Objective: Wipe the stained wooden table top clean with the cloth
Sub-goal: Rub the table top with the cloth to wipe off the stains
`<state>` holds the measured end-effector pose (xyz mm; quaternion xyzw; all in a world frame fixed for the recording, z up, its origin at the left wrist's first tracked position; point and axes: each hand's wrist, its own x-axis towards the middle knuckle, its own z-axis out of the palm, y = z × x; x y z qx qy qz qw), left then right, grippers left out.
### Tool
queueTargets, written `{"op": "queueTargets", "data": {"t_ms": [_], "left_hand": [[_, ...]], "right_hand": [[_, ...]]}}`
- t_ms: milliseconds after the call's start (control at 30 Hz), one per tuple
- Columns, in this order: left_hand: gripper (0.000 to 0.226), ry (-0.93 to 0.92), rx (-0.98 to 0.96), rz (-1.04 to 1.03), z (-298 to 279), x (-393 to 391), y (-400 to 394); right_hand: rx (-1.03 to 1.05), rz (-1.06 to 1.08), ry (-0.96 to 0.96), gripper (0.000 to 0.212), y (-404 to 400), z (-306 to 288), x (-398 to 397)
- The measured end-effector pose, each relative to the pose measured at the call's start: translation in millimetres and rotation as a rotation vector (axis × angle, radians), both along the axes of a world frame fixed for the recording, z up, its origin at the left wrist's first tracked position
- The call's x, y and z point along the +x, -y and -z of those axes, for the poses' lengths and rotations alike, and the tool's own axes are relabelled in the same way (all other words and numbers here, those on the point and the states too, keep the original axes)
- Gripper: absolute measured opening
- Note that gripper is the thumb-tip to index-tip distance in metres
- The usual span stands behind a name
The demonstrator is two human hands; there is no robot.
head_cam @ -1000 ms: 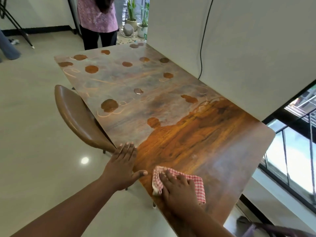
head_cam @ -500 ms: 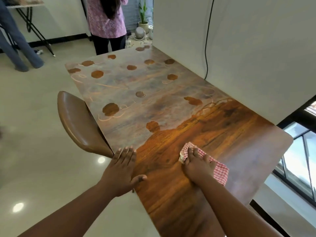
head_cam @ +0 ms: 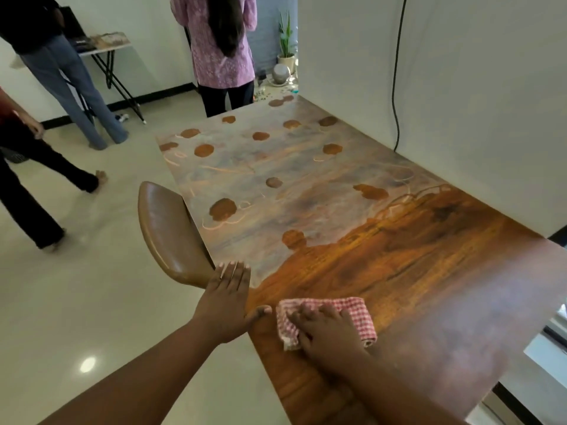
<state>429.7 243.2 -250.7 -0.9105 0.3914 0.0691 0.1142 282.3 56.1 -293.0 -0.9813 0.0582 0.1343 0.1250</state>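
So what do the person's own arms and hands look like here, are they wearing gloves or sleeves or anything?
No gloves and no sleeves in view: both forearms are bare up to the frame edge. The left hand has short, pale-looking nails, plain to see at its fingertips. The right hand shows no ring, and neither wrist carries a watch or bracelet. No markings, straps or cables appear on either arm.

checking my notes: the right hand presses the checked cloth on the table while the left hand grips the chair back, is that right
Not quite. In the head view the left hand lies flat on the table edge beside the chair back, not gripping it. The right hand does press the checked cloth.
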Motion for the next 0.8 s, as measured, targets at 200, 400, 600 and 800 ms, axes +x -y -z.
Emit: {"op": "queueTargets", "data": {"t_ms": [200,400,600,800], "left_hand": [[0.117,0.001,0.028,0.073,2.1,36.6,14.9],[0.094,-0.018,0.074,0.275,-2.8,102.2,17.1],[0.089,-0.085,0.129,0.411,-1.8,150.3,5.4],[0.095,-0.173,0.108,0.512,3.8,164.7,14.0]], "right_hand": [[-0.084,0.214,0.015,0.051,1.9,-4.4,37.5],[-0.055,0.287,0.000,0.045,-64.8,-11.3,108.3],[0.006,0.311,-0.022,0.047,-113.5,-6.0,126.6],[-0.064,0.431,-0.074,0.051,-112.4,-9.8,100.8]]}}
